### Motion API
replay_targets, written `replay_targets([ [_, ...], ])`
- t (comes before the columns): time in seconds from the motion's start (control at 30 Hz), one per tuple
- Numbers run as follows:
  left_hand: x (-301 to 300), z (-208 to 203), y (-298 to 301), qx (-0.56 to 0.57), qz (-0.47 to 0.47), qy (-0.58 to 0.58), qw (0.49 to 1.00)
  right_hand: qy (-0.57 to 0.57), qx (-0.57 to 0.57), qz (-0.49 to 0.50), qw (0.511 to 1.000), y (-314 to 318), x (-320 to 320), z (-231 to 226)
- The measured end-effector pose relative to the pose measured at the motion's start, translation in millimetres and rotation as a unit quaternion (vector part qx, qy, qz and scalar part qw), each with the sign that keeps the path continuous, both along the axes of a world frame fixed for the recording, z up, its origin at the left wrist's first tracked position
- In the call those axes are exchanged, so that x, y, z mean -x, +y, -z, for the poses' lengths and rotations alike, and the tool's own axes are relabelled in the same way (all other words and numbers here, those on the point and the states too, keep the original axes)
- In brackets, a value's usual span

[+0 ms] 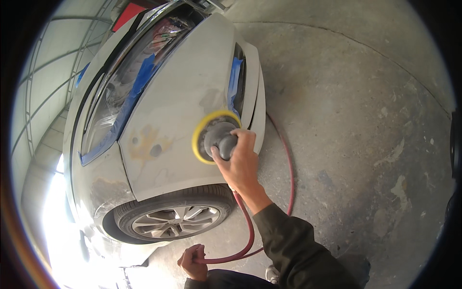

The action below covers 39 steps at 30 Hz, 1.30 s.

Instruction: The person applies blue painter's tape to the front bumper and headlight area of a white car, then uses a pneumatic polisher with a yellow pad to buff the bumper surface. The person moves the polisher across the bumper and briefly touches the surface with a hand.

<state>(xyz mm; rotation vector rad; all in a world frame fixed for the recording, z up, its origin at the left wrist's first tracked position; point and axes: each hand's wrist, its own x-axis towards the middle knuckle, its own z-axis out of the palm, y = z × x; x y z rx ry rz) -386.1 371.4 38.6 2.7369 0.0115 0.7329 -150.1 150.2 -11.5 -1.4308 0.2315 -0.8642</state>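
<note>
My right hand (244, 164) is closed around a grey round air sander (219, 135) with a yellow-rimmed pad. The pad is at the pale rear side panel of a car (175, 101), above the wheel; whether it touches the surface cannot be made out. A red air hose (249, 236) hangs from below my right wrist. Lower down, my left hand (193, 262) grips part of that hose. Left of the sander, a yellowish sanded patch (147, 144) with grey spots marks the panel, and a grey patch (211, 100) lies above it.
Under the panel sits a tire with a silver wheel (175, 221). Blue masking tape (139, 79) edges the plastic-covered window, and more tape (234, 82) borders the lamp. The hose loops over the concrete floor (356, 144) beside the car. My shoe (272, 274) shows at the bottom.
</note>
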Motion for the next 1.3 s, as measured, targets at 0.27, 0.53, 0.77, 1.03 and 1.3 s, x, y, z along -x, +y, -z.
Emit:
replay_targets([
  [0.27, 1.2, -2.1, -2.7, -0.032, 0.014, 0.011, 0.999, -0.001, 0.021, 0.009, 1.0, -12.7, -5.6, -5.1],
  [0.53, 4.8, 5.2, 0.9, -0.051, 0.035, 0.032, 0.998, 0.069, -0.08, -0.091, 0.99, 23.5, 36.9, 47.5],
  [0.77, -3.6, 3.5, -6.8, -0.033, 0.026, 0.025, 0.999, 0.087, -0.074, -0.085, 0.99, -16.2, -0.6, 1.2],
  [1.03, -5.3, 13.0, -5.5, -0.001, 0.028, 0.04, 0.999, 0.023, -0.038, -0.103, 0.994, 6.9, 21.3, 13.4],
  [1.3, -0.9, 4.7, -5.6, -0.012, 0.028, 0.024, 0.999, 0.079, -0.087, -0.143, 0.983, -0.9, 22.4, -1.6],
])
